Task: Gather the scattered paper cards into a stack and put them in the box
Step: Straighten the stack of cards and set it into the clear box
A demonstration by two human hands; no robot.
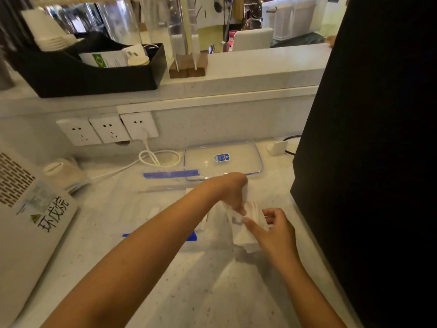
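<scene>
Right now we are in the gathering step — our left hand (233, 192) reaches across and pinches the far edge of a loose bunch of white paper cards (243, 230) on the desk (212, 292), its fingers closed on the paper. Our right hand (275, 233) comes in from the near right with its forefinger stretched onto the cards and the other fingers loosely curled, gripping nothing. The cards lie fanned and overlapping, so we cannot count them; a few more seem to lie just left of the bunch, partly hidden by the forearm. One clear box (170, 185) with blue clips stands to the left, its lid (223, 159) lying apart on the far side. Next, we judge, the bunch needs squaring between both hands — edges tapped level — before it goes left into the box.
</scene>
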